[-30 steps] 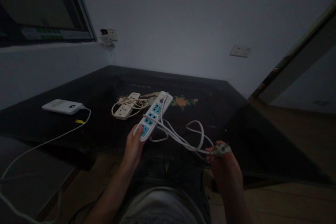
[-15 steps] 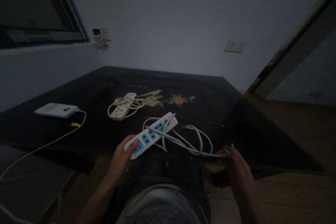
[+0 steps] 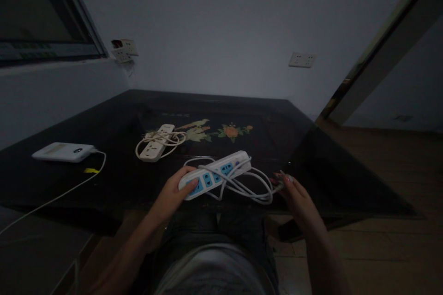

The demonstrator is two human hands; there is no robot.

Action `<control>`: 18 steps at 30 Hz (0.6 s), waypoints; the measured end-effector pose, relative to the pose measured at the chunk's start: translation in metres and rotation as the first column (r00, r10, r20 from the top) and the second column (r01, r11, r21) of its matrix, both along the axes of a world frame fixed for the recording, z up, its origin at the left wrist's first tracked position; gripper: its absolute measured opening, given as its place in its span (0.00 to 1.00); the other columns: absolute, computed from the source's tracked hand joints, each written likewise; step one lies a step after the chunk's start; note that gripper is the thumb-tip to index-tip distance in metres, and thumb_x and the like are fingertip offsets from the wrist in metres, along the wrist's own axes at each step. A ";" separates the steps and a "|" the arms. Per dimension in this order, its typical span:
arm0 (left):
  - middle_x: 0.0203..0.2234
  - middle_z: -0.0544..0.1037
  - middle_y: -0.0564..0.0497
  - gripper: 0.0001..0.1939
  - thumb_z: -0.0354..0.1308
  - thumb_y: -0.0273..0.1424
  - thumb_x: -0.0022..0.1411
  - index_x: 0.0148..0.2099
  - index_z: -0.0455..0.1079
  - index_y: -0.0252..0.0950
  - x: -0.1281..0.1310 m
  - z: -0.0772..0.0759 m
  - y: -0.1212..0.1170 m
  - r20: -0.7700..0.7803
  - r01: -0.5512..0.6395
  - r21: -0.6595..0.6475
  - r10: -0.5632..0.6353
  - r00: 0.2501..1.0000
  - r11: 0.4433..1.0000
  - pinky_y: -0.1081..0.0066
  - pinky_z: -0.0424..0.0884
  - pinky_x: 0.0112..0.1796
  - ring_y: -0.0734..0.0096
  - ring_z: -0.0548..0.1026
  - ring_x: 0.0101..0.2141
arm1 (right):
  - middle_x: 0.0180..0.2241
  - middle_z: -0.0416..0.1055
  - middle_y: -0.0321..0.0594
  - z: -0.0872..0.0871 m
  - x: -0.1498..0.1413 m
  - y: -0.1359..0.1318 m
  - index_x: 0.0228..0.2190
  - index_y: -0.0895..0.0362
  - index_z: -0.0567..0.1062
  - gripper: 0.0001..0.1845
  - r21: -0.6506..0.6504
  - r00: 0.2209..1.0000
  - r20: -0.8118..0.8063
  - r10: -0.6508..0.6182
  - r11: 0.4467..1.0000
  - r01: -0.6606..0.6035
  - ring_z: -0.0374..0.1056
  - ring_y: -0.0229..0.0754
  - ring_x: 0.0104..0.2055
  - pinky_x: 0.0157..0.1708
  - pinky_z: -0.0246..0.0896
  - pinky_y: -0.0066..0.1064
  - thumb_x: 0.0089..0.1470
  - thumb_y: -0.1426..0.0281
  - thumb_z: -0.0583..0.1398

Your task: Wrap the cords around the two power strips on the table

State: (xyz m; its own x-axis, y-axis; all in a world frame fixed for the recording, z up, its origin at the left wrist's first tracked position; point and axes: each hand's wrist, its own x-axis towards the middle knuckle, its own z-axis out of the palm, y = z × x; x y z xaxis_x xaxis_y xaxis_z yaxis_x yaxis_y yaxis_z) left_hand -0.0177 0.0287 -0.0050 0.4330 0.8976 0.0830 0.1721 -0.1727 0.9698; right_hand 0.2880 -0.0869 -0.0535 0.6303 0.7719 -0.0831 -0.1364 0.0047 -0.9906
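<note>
Black counter (image 3: 346,189), flower print (image 3: 230,132). Blue strip (image 3: 207,179) sits over the near edge, white cord (image 3: 258,201) looped across it. Cream strip (image 3: 151,151) lies farther back. Left hand (image 3: 176,189) wraps blue strip's end, thumb on top; right hand (image 3: 296,196) mostly closed. White device (image 3: 62,152) far left. Plug (image 3: 286,178) pinched in right hand. Yellow tag (image 3: 91,171) near device.

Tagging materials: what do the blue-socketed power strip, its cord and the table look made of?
Power strip: probably rigid plastic; smooth white shell, blue socket faces. Cord: likely flexible plastic, bending in loops. Table: dark, faintly glossy; lacquered wood or glass, can't tell.
</note>
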 end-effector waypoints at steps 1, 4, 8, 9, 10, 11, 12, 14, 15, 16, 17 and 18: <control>0.32 0.75 0.52 0.14 0.60 0.40 0.55 0.40 0.72 0.37 0.003 0.001 0.003 -0.025 0.039 0.027 -0.039 0.999 0.999 0.72 0.67 0.36 0.65 0.72 0.34 | 0.45 0.76 0.43 -0.001 0.000 0.001 0.36 0.53 0.77 0.25 0.031 0.998 -0.055 -0.033 0.999 0.034 0.71 0.48 0.48 0.50 0.66 0.40 0.41 0.49 0.66; 0.30 0.76 0.52 0.12 0.60 0.39 0.54 0.39 0.73 0.38 0.008 0.002 0.007 -0.064 0.097 0.058 -0.094 0.994 0.994 0.73 0.67 0.34 0.64 0.73 0.32 | 0.42 0.76 0.42 0.000 0.000 0.005 0.34 0.55 0.78 0.22 0.094 0.985 -0.156 -0.077 0.991 0.092 0.72 0.44 0.45 0.43 0.70 0.35 0.41 0.53 0.67; 0.28 0.77 0.52 0.11 0.61 0.38 0.53 0.37 0.74 0.39 0.011 0.003 0.006 -0.080 0.126 0.046 -0.122 0.989 0.991 0.73 0.67 0.31 0.63 0.73 0.30 | 0.38 0.78 0.41 0.002 0.002 0.012 0.33 0.55 0.77 0.19 0.162 0.959 -0.282 -0.040 0.983 0.089 0.74 0.43 0.40 0.41 0.71 0.36 0.42 0.56 0.68; 0.28 0.78 0.52 0.10 0.61 0.37 0.53 0.37 0.75 0.39 0.011 0.004 0.006 -0.085 0.136 0.046 -0.131 0.988 0.990 0.73 0.67 0.31 0.63 0.73 0.30 | 0.37 0.78 0.41 0.002 0.001 0.014 0.33 0.56 0.76 0.19 0.177 0.950 -0.310 -0.030 0.980 0.089 0.75 0.43 0.41 0.42 0.71 0.37 0.43 0.56 0.68; 0.28 0.78 0.52 0.10 0.61 0.37 0.53 0.36 0.75 0.39 0.011 0.004 0.005 -0.092 0.143 0.050 -0.138 0.986 0.988 0.73 0.67 0.31 0.63 0.73 0.30 | 0.37 0.78 0.41 0.003 0.000 0.017 0.33 0.56 0.76 0.18 0.194 0.942 -0.334 -0.018 0.977 0.087 0.75 0.44 0.41 0.44 0.70 0.37 0.43 0.57 0.68; 0.28 0.78 0.52 0.10 0.61 0.37 0.53 0.36 0.75 0.39 0.012 0.005 0.006 -0.098 0.147 0.055 -0.142 0.985 0.988 0.73 0.67 0.30 0.63 0.73 0.30 | 0.37 0.78 0.41 0.003 -0.002 0.020 0.32 0.56 0.75 0.17 0.213 0.935 -0.355 -0.003 0.974 0.084 0.75 0.44 0.42 0.46 0.69 0.38 0.43 0.57 0.67; 0.28 0.78 0.52 0.10 0.61 0.37 0.53 0.36 0.75 0.39 0.012 0.005 0.006 -0.102 0.149 0.060 -0.142 0.985 0.987 0.73 0.67 0.31 0.63 0.73 0.29 | 0.37 0.78 0.41 0.005 -0.004 0.023 0.31 0.56 0.74 0.17 0.234 0.930 -0.368 0.014 0.969 0.078 0.75 0.45 0.43 0.49 0.67 0.39 0.44 0.57 0.67; 0.28 0.78 0.52 0.10 0.61 0.37 0.53 0.36 0.75 0.39 0.012 0.004 0.007 -0.106 0.153 0.068 -0.146 0.984 0.986 0.73 0.67 0.32 0.62 0.74 0.30 | 0.36 0.79 0.41 0.011 -0.012 0.028 0.30 0.55 0.73 0.15 0.282 0.929 -0.366 0.051 0.958 0.059 0.74 0.46 0.44 0.51 0.64 0.41 0.45 0.57 0.65; 0.29 0.78 0.52 0.10 0.61 0.37 0.53 0.36 0.75 0.39 0.013 0.003 0.007 -0.107 0.155 0.070 -0.147 0.983 0.985 0.73 0.67 0.32 0.62 0.74 0.31 | 0.35 0.79 0.41 0.015 -0.018 0.030 0.30 0.55 0.72 0.15 0.306 0.936 -0.346 0.063 0.951 0.050 0.74 0.46 0.44 0.52 0.63 0.42 0.47 0.57 0.64; 0.29 0.78 0.52 0.10 0.61 0.37 0.53 0.37 0.75 0.39 0.013 0.001 0.008 -0.107 0.155 0.072 -0.147 0.983 0.985 0.73 0.67 0.33 0.63 0.74 0.31 | 0.35 0.79 0.41 0.021 -0.023 0.032 0.30 0.55 0.72 0.14 0.328 0.946 -0.316 0.074 0.944 0.035 0.74 0.46 0.45 0.53 0.62 0.42 0.48 0.57 0.63; 0.29 0.78 0.52 0.10 0.61 0.38 0.53 0.37 0.75 0.39 0.014 -0.001 0.007 -0.107 0.156 0.069 -0.148 0.983 0.985 0.73 0.67 0.33 0.63 0.74 0.32 | 0.36 0.79 0.41 0.027 -0.030 0.033 0.30 0.55 0.72 0.14 0.346 0.958 -0.274 0.089 0.938 0.012 0.73 0.46 0.46 0.53 0.62 0.42 0.50 0.57 0.62; 0.29 0.77 0.52 0.10 0.61 0.38 0.54 0.37 0.74 0.39 0.014 -0.003 0.007 -0.104 0.155 0.061 -0.148 0.984 0.986 0.73 0.67 0.33 0.64 0.74 0.31 | 0.37 0.79 0.42 0.033 -0.036 0.034 0.30 0.55 0.72 0.14 0.356 0.968 -0.227 0.107 0.934 -0.020 0.72 0.46 0.47 0.53 0.61 0.42 0.52 0.57 0.61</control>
